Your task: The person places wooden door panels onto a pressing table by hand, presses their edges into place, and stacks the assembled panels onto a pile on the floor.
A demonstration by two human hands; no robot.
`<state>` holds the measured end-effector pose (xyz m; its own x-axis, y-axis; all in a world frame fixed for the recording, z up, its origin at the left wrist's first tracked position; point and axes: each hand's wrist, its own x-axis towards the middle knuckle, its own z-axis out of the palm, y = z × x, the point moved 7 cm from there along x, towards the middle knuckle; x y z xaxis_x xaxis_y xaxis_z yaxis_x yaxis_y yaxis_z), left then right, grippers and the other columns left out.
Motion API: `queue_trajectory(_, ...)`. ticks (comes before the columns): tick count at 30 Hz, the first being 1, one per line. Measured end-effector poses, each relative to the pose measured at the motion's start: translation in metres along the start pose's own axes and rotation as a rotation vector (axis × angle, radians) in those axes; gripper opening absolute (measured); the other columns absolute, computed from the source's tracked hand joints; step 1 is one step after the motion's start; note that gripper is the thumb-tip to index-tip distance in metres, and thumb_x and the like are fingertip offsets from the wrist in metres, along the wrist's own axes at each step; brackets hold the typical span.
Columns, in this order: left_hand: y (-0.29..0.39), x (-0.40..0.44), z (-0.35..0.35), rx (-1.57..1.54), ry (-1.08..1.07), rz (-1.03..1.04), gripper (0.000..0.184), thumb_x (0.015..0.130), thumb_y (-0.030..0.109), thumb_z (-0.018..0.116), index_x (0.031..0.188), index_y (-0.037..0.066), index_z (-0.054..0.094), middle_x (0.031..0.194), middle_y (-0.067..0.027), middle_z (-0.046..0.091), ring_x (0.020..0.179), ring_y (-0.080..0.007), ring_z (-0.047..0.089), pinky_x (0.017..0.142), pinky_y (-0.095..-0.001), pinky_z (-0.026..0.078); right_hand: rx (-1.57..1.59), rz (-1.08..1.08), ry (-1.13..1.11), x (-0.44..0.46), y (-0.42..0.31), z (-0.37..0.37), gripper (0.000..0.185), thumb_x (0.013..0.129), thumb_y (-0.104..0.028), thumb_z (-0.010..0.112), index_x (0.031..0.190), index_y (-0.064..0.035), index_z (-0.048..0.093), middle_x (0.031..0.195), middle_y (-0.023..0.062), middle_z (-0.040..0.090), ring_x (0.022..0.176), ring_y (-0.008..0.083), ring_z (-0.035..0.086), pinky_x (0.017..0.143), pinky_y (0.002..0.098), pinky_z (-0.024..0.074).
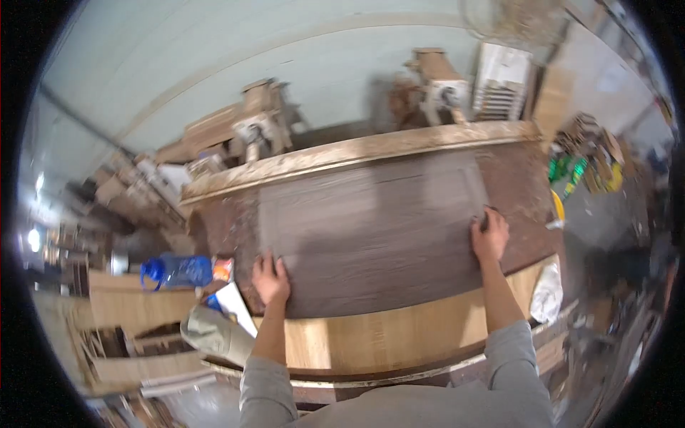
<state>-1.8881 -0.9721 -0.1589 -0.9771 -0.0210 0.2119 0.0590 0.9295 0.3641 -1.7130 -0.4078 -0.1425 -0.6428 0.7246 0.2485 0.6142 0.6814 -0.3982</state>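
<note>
A flat grey-brown wood-grain panel (378,235) with a framed border lies on the dark worktable (225,228). At the panel's left edge rests my left hand (271,279), its fingers apart and touching the edge. My right hand (490,235) is at the right edge, with its fingers curled around that side; the fingertips are partly blurred. Along the near side of the panel runs a pale wooden board (392,339). Behind the panel a long wooden rail (357,152) spans the table.
Two clamp-like fixtures (257,128) (442,89) stand behind the rail. Left of the table are a blue bottle (187,272) and a beige cap-like item (214,334). A white crumpled bag (546,294) lies at the right front. Wood scraps surround the table.
</note>
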Motion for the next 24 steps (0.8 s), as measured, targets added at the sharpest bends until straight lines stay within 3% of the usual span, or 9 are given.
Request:
queue_trajectory(8,0.003,0.001,-0.009,0.033,-0.055,-0.01,0.049,0.09,0.033,0.057,0.136,0.019,0.05,0.128,-0.0208,0.051,0.119,-0.0367,0.049,0.099,-0.0459,0.039,-0.066,0.008,-0.032,-0.003,-0.003,0.004,0.053,0.081,-0.029,0.068,0.13,-0.0152,0.053,0.127,0.0141,0.054,0.118,0.0349,0.049,0.099,0.0471,0.0386)
queue_trajectory(11,-0.01,-0.006,-0.018,-0.063,-0.126,-0.081,0.055,0.089,0.035,0.058,0.137,0.012,0.047,0.133,-0.0208,0.048,0.121,-0.0371,0.046,0.1,-0.0478,0.038,0.031,-0.045,-0.024,-0.003,0.014,0.008,0.061,0.08,-0.032,0.07,0.134,-0.0129,0.05,0.133,0.0147,0.051,0.122,0.0359,0.046,0.1,0.0485,0.0375)
queue_trajectory(15,-0.04,-0.061,-0.032,-0.036,-0.113,-0.188,0.06,0.087,0.036,0.061,0.135,0.004,0.045,0.137,-0.0211,0.044,0.125,-0.0381,0.043,0.101,-0.0475,0.037,-0.228,0.092,-0.078,-0.023,0.035,-0.003,0.07,0.077,-0.044,0.073,0.134,-0.01,0.049,0.139,0.0156,0.046,0.127,0.0368,0.043,0.104,0.0478,0.0359)
queue_trajectory(17,-0.046,-0.084,-0.043,-0.023,-0.115,-0.251,0.055,0.085,0.037,0.062,0.126,0.003,0.05,0.136,-0.021,0.045,0.125,-0.0383,0.042,0.102,-0.0469,0.037,-0.133,0.059,-0.11,-0.02,0.041,0.001,0.067,0.078,-0.048,0.071,0.129,-0.008,0.054,0.14,0.0163,0.045,0.127,0.036,0.043,0.104,0.0466,0.0364)
queue_trajectory(18,-0.042,-0.091,-0.051,-0.095,-0.147,-0.305,0.053,0.084,0.039,0.063,0.121,0.002,0.054,0.135,-0.0208,0.045,0.125,-0.0384,0.042,0.102,-0.0469,0.037,-0.029,0.038,-0.065,-0.015,0.054,0.013,0.06,0.076,-0.036,0.075,0.125,-0.0053,0.056,0.137,0.0152,0.048,0.127,0.0338,0.043,0.106,0.0462,0.0334)
queue_trajectory(19,-0.052,-0.09,-0.041,-0.09,-0.157,-0.404,0.052,0.083,0.041,0.064,0.116,0.001,0.056,0.131,-0.0212,0.048,0.122,-0.038,0.044,0.101,-0.0466,0.038,0.012,0.122,-0.138,-0.016,0.041,0.005,0.057,0.078,-0.033,0.074,0.122,-0.0026,0.056,0.137,0.0171,0.048,0.127,0.0339,0.044,0.106,0.0457,0.0341)
queue_trajectory(21,-0.066,-0.08,-0.025,-0.168,-0.199,-0.534,0.053,0.081,0.045,0.065,0.11,0.001,0.059,0.123,-0.0216,0.054,0.117,-0.0361,0.049,0.098,-0.0467,0.041,-0.033,-0.042,-0.049,-0.008,0.053,0.019,0.052,0.084,-0.03,0.069,0.122,0.0028,0.055,0.135,0.024,0.048,0.122,0.0333,0.049,0.102,0.0421,0.0386)
queue_trajectory(23,-0.072,-0.07,-0.021,-0.455,-0.327,-0.561,0.057,0.081,0.051,0.064,0.11,0.001,0.059,0.115,-0.0197,0.058,0.114,-0.031,0.053,0.093,-0.0457,0.045,0.612,0.054,-0.303,0.012,0.066,0.036,0.058,0.083,-0.03,0.069,0.12,0.0101,0.054,0.129,0.0207,0.052,0.113,0.0297,0.054,0.096,0.0392,0.0427)
queue_trajectory(24,-0.075,-0.07,-0.023,-0.654,-0.432,-0.543,0.06,0.082,0.054,0.063,0.111,0.001,0.059,0.112,-0.0177,0.06,0.113,-0.0274,0.054,0.091,-0.0445,0.048,0.589,-0.109,-0.37,0.042,0.102,0.059,0.05,0.086,-0.025,0.065,0.118,0.0121,0.055,0.119,0.0191,0.059,0.106,0.0257,0.056,0.091,0.0372,0.0446)
